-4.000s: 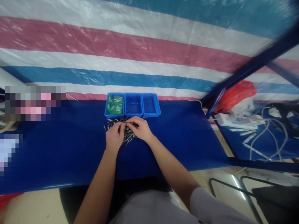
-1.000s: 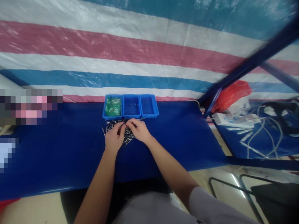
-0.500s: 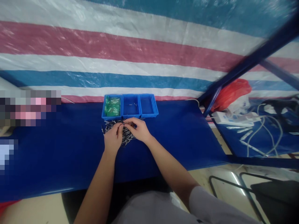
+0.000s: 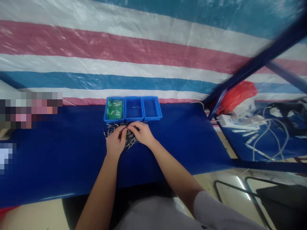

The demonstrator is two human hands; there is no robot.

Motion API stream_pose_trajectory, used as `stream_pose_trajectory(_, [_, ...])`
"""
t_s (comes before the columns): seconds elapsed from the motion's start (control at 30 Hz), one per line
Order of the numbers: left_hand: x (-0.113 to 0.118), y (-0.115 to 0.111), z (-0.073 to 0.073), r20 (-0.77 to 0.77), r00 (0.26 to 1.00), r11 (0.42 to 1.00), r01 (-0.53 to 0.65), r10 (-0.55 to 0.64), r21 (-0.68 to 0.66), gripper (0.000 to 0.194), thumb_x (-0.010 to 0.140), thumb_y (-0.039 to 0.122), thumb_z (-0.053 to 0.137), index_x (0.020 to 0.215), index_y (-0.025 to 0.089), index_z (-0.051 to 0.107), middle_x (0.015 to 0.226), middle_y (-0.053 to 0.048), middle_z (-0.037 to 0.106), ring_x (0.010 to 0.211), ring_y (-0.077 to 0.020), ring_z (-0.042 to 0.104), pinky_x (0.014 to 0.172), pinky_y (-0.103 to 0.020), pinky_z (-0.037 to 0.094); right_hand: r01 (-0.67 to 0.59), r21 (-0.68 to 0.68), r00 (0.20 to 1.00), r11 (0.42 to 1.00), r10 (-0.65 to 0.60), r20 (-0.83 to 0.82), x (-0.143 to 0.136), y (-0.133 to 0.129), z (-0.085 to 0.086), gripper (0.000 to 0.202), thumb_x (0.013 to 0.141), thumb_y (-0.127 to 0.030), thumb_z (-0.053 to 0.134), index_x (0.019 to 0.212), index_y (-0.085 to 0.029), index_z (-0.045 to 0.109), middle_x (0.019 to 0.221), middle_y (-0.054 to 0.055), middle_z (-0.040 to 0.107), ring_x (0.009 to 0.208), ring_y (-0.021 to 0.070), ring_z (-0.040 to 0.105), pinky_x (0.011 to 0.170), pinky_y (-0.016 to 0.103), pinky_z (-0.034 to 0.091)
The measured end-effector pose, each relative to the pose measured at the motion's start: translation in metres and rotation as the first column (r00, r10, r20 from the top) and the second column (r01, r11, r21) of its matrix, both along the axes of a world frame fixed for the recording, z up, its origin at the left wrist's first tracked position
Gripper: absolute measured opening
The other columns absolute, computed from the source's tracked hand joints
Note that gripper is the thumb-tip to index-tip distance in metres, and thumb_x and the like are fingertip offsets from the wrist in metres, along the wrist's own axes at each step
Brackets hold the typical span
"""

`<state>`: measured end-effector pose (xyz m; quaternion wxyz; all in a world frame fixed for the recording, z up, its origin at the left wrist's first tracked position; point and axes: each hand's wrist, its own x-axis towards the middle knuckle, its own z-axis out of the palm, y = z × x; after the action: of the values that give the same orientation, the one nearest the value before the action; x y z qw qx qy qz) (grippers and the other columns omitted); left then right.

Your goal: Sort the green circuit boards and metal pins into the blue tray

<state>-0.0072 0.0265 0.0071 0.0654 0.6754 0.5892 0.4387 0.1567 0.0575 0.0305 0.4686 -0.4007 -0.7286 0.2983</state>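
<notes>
My left hand (image 4: 116, 140) and my right hand (image 4: 141, 132) meet fingertip to fingertip over a heap of thin metal rods (image 4: 130, 140) with dark and shiny parts. Both hands are closed in a pinch; whatever sits between the fingertips is too small and hidden to name. Just beyond the heap stand three joined blue bins. A green plastic bag with pale pieces (image 4: 115, 109) fills the left bin (image 4: 105, 111). A few small rods lie in the middle bin (image 4: 134, 116), while the right bin (image 4: 152, 110) shows no parts that I can make out.
The blue tabletop (image 4: 189, 137) runs under everything, with a striped plastic sheet (image 4: 144, 60) behind it. At the right are a blue metal frame (image 4: 249, 57), a red bag (image 4: 237, 95) and a power strip with white cables (image 4: 240, 120). A blurred-out person (image 4: 28, 110) is at the left.
My fingertips have shifted slightly against each other, and the right fingers look a little more closed. The bins and the heap stay as they were.
</notes>
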Motion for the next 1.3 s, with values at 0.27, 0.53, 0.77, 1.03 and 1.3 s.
stream_pose_trajectory(0.27, [-0.0026,0.0001,-0.0060,0.005,0.998,0.997,-0.070,0.070,-0.016,0.031,0.093,0.045,0.055,0.106,0.020,0.069,0.091,-0.003,0.075,0.076,-0.0129,0.071,0.070,-0.022,0.050,-0.050,-0.032,0.985,0.998,0.044,-0.165,-0.0066,-0.0025,-0.0014,0.011,0.090,-0.028,0.066,0.096,-0.024,0.075,0.098,0.006,0.074,0.091,0.0185,0.066,0.070,0.031,0.057])
stream_pose_trajectory(0.53, [-0.0010,-0.0015,0.0013,0.012,1.000,1.000,-0.017,0.017,-0.009,0.028,0.093,0.042,0.056,0.102,0.021,0.072,0.088,-0.003,0.076,0.075,-0.0131,0.070,0.071,-0.022,0.051,-0.068,-0.081,0.988,0.994,0.056,-0.143,-0.0062,-0.0041,-0.0034,0.029,0.090,-0.025,0.062,0.118,-0.027,0.070,0.097,0.003,0.073,0.083,0.0149,0.066,0.072,0.029,0.055])
stream_pose_trajectory(0.77, [0.0040,-0.0015,0.0031,-0.008,1.000,1.000,0.024,-0.024,0.014,0.026,0.089,0.036,0.060,0.108,0.021,0.072,0.066,0.002,0.068,0.059,-0.0105,0.063,0.066,-0.022,0.049,-0.020,-0.220,0.961,0.975,-0.042,-0.273,-0.0091,-0.0041,0.0005,0.018,0.087,-0.034,0.068,0.099,-0.022,0.074,0.093,0.004,0.075,0.074,0.0142,0.066,0.069,0.028,0.054])
stream_pose_trajectory(1.03, [0.0026,0.0004,0.0002,0.024,1.000,1.000,-0.009,0.009,0.006,0.025,0.090,0.040,0.061,0.103,0.021,0.072,0.066,0.002,0.067,0.059,-0.0097,0.062,0.064,-0.021,0.046,-0.057,-0.328,0.915,0.943,-0.082,-0.395,-0.0095,-0.0013,0.0015,0.022,0.080,-0.038,0.075,0.090,-0.019,0.071,0.078,0.002,0.074,0.063,0.0124,0.063,0.064,0.028,0.052])
stream_pose_trajectory(1.3, [-0.0010,-0.0006,0.0012,-0.049,0.998,0.998,0.047,-0.045,0.029,0.026,0.095,0.037,0.054,0.103,0.022,0.073,0.094,-0.004,0.076,0.081,-0.0139,0.071,0.076,-0.022,0.050,-0.086,-0.322,0.909,0.943,-0.058,-0.414,-0.0084,0.0010,-0.0008,0.026,0.077,-0.042,0.077,0.089,-0.020,0.071,0.082,0.003,0.073,0.070,0.0138,0.066,0.066,0.028,0.054])
